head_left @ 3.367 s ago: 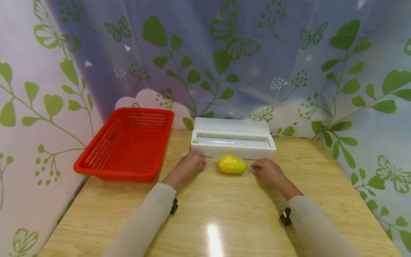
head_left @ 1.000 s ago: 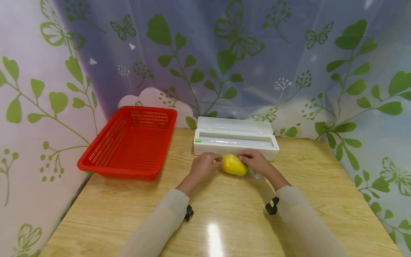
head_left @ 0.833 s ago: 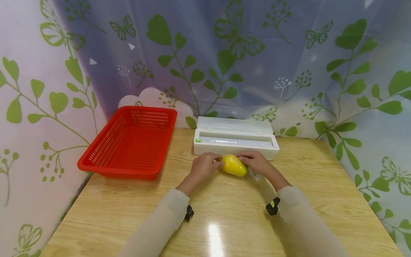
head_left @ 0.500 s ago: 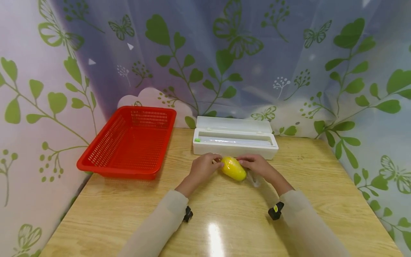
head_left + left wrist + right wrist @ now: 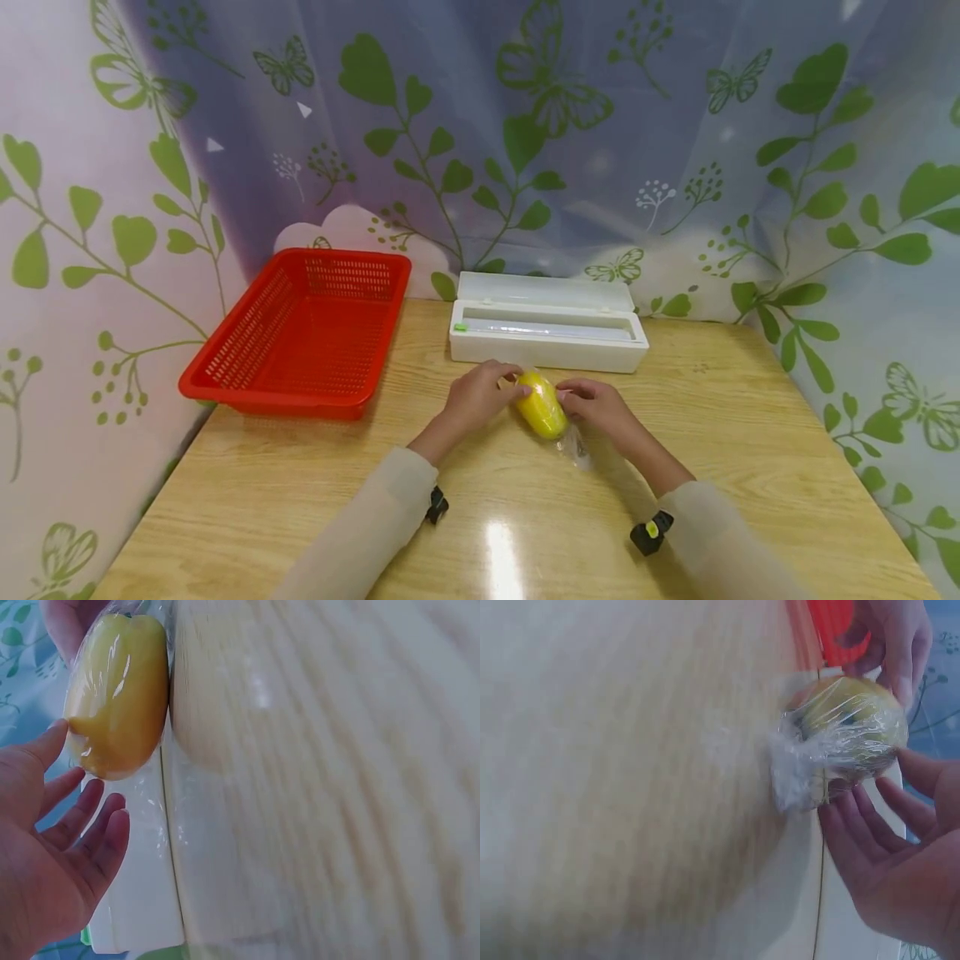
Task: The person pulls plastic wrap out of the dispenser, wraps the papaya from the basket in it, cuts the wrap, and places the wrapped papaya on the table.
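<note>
An oblong yellow, mango-like fruit [image 5: 542, 407] is wrapped in clear cling film, tilted with its lower end towards me. My left hand [image 5: 476, 397] holds its upper left end between thumb and fingers. Thumb and fingers of my right hand [image 5: 600, 407] hold its right side. A loose tail of cling film [image 5: 574, 446] trails from the lower end. In the left wrist view the film lies smooth and shiny over the fruit [image 5: 120, 690]. Crumpled film [image 5: 802, 769] gathers at the fruit's near end in the right wrist view.
Just behind the hands stands a long white cling film box [image 5: 547, 354], lid raised, a film roll [image 5: 543, 329] inside and a green slider at its left end. A red perforated basket [image 5: 307, 350] sits at the left on the wooden table [image 5: 450, 533]. A patterned curtain hangs behind.
Both hands have moved inward from the film's ends onto the fruit. Lately the fruit has turned from lying sideways to pointing towards me, its film tail swinging forward too.
</note>
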Demonstrator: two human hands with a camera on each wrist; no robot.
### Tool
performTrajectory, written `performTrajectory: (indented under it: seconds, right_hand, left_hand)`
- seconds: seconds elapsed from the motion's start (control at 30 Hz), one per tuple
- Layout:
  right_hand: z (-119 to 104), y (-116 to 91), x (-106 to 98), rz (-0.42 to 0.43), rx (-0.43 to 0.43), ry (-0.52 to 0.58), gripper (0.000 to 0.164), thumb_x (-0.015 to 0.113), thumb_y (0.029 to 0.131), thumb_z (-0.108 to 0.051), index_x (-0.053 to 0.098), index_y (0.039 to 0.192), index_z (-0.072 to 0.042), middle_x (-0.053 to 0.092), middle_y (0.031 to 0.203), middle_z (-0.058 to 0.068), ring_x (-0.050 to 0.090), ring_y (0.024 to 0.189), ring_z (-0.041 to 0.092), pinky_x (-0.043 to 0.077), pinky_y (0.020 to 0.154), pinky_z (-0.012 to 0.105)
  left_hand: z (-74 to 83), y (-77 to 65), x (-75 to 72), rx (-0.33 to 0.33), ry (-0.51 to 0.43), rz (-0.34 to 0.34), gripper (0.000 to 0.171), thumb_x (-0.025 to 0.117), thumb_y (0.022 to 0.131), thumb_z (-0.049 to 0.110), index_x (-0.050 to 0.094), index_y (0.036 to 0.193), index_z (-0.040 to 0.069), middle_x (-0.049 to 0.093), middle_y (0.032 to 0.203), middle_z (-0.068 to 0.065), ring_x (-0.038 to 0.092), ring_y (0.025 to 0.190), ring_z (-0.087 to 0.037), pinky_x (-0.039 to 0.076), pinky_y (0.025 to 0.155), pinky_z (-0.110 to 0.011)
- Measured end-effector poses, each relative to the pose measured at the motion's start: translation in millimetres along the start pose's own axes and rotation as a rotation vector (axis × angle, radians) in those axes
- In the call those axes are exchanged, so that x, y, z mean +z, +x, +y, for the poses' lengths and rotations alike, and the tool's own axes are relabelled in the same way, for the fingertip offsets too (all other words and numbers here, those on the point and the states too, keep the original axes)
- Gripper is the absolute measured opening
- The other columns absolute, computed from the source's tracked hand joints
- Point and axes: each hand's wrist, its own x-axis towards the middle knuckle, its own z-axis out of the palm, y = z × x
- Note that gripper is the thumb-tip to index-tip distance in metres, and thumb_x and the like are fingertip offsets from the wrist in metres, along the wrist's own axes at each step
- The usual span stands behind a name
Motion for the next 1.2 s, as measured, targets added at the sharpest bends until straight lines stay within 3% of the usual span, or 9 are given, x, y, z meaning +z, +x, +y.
performTrajectory:
  seconds: [0.23,0.47,0.67,0.87,1.2]
  right_hand:
    - [-2.8,-13.9,10.1,0.074,-0.016,0.011,0.036,0.064,0.099,-0.02,0.063,0.126,0.004,0.072,0.112,0.02,0.069,0.092,0.022,0.058,0.083,0.035]
    - [-5.1,-23.4,17.5,0.164,0.0,-0.074,0.031,0.068,0.096,-0.024,0.069,0.117,-0.002,0.074,0.104,0.015,0.067,0.089,0.018,0.054,0.073,0.027]
    - [-6.8,-31.4,22.1,0.206,0.028,-0.13,0.033,0.071,0.094,-0.031,0.07,0.113,-0.005,0.074,0.09,0.01,0.067,0.082,0.018,0.05,0.067,0.028]
    - [-6.8,-35.4,26.9,0.211,0.056,-0.144,0.04,0.071,0.093,-0.041,0.068,0.117,-0.008,0.073,0.09,0.007,0.068,0.08,0.017,0.049,0.065,0.029]
    - [-3.3,-44.1,31.0,0.223,-0.014,-0.312,0.035,0.069,0.095,-0.042,0.068,0.117,-0.016,0.076,0.093,0.0,0.068,0.084,0.015,0.049,0.065,0.03]
  left_hand:
    - [0.1,-0.9,4.7,-0.002,-0.078,-0.041,0.045,0.067,0.094,0.05,0.067,0.132,0.024,0.064,0.124,0.003,0.059,0.093,-0.013,0.05,0.078,-0.032]
    - [-0.6,-2.3,5.5,-0.002,-0.184,-0.072,0.043,0.067,0.097,0.042,0.064,0.135,0.021,0.059,0.137,-0.003,0.059,0.1,-0.018,0.053,0.084,-0.035]
    - [4.9,-6.3,5.8,0.048,-0.186,-0.047,0.038,0.068,0.097,0.034,0.067,0.133,0.02,0.06,0.131,-0.001,0.058,0.101,-0.018,0.052,0.082,-0.032]
    - [10.5,-10.0,5.8,0.063,-0.206,-0.06,0.045,0.068,0.097,0.037,0.063,0.138,0.02,0.059,0.138,-0.001,0.059,0.098,-0.016,0.052,0.079,-0.029]
    - [11.2,-10.1,8.3,0.075,-0.228,-0.055,0.045,0.072,0.094,0.033,0.065,0.137,0.02,0.057,0.142,-0.007,0.06,0.103,-0.021,0.054,0.083,-0.03]
